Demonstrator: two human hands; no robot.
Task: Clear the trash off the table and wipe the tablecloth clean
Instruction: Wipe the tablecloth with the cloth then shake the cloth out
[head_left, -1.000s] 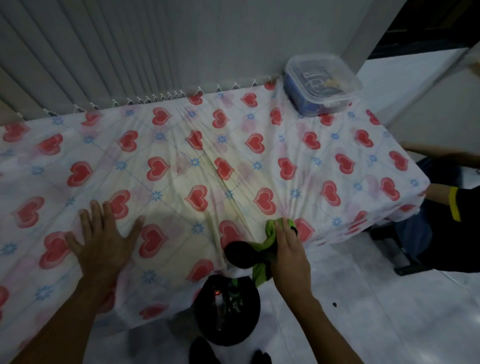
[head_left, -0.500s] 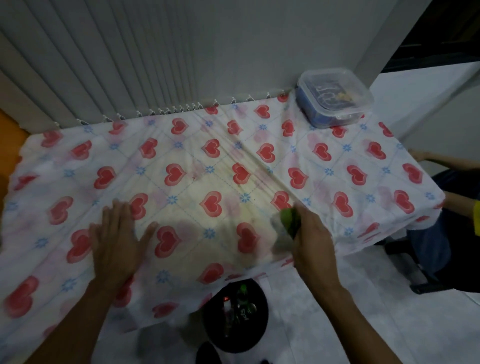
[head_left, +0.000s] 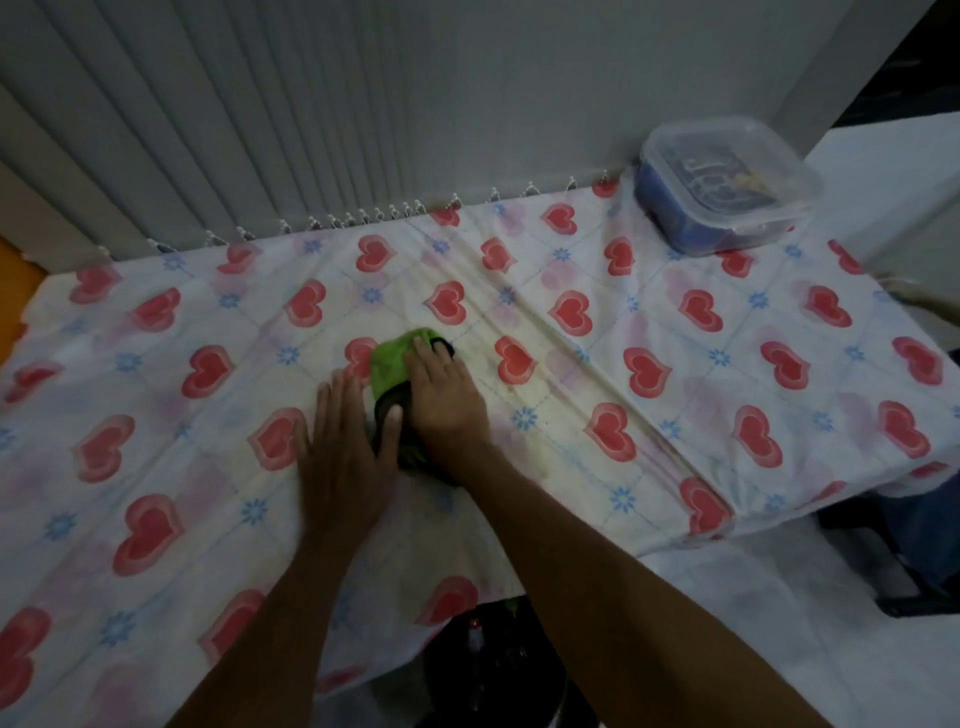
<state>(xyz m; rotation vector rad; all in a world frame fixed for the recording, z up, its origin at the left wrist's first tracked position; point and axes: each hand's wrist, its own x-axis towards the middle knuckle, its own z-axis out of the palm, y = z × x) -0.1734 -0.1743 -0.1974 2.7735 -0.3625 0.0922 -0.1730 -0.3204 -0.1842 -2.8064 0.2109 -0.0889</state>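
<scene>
Tablecloth (head_left: 675, 332), white with red hearts and small blue flowers, covered the table from edge to edge, creased in long folds running toward the near right corner, with a yellowish stain near its middle. Vertical blinds (head_left: 208, 130), grey, hung along the far edge. Bin (head_left: 493, 670), dark and round, stood on the floor below the near edge, partly hidden by the arms. Container (head_left: 727, 182), clear plastic with a lid and blue contents, sat at the far right corner of the table. Right hand (head_left: 447, 400) lay flat, grip released, palm pressing the cloth down. Left hand (head_left: 345, 447) lay flat just beside it, fingers spread, thumb touching the cloth's dark edge. Cloth (head_left: 397, 358), green with black trim, lay bunched near the middle of the tablecloth.
</scene>
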